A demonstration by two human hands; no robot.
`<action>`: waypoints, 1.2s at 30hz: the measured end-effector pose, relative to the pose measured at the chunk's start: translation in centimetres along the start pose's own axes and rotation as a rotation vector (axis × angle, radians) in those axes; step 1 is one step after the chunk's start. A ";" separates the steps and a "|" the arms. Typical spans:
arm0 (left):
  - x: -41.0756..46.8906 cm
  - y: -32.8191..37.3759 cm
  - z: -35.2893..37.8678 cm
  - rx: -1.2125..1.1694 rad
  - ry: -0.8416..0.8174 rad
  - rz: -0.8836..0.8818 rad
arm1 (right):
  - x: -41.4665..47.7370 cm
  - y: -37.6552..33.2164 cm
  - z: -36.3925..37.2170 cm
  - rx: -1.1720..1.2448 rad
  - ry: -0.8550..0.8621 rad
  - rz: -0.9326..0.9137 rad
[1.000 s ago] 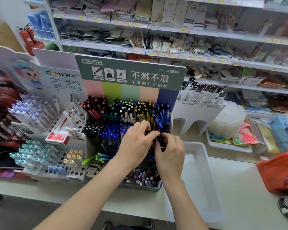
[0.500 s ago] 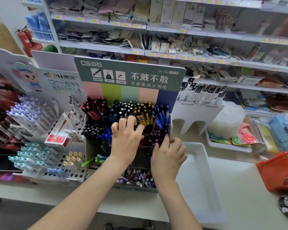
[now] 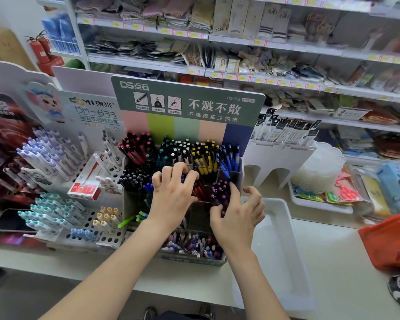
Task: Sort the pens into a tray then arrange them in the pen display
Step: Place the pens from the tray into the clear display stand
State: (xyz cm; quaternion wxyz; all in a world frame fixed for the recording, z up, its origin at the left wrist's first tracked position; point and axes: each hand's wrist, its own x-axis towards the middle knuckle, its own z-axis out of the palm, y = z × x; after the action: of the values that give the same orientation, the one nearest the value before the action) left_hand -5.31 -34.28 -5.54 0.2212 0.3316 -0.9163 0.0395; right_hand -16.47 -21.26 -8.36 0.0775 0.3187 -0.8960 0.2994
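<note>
Head view only. Seeing left hand [image 3: 171, 195] clawed down over red pens [image 3: 200, 192] in the mid row of the pen display [image 3: 237, 175]; can't tell if gripping any. Seeing right hand [image 3: 238, 215] pinching purple pens [image 3: 221, 190] between thumb and index, by the display's right wall. Expect light, stiff, slick plastic barrels, likely to fan out; grab a bunch mid-barrel, not by the caps. Packed by colour per compartment, mixed lot in the front row. Seeing nothing in white tray [image 3: 284, 250], just right of display at near edge of counter [image 3: 333, 262].
</note>
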 end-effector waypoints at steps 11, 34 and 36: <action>-7.5 -4.3 0.2 -0.292 0.023 -0.137 | -3.0 -2.5 3.3 0.235 -0.493 -0.218; -8.9 -7.4 1.5 -0.259 -0.121 -0.394 | -5.4 -4.7 6.9 0.167 -0.245 -0.164; -9.0 -7.7 1.4 -0.306 -0.088 -0.398 | -5.8 -5.6 6.7 0.248 -0.203 -0.196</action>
State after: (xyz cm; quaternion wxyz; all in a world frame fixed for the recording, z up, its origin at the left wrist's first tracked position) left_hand 5.09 -35.33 -11.28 0.2320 0.4695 -0.8370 -0.1585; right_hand -8.11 -25.55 -13.01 -0.0245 0.4403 -0.8201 0.3646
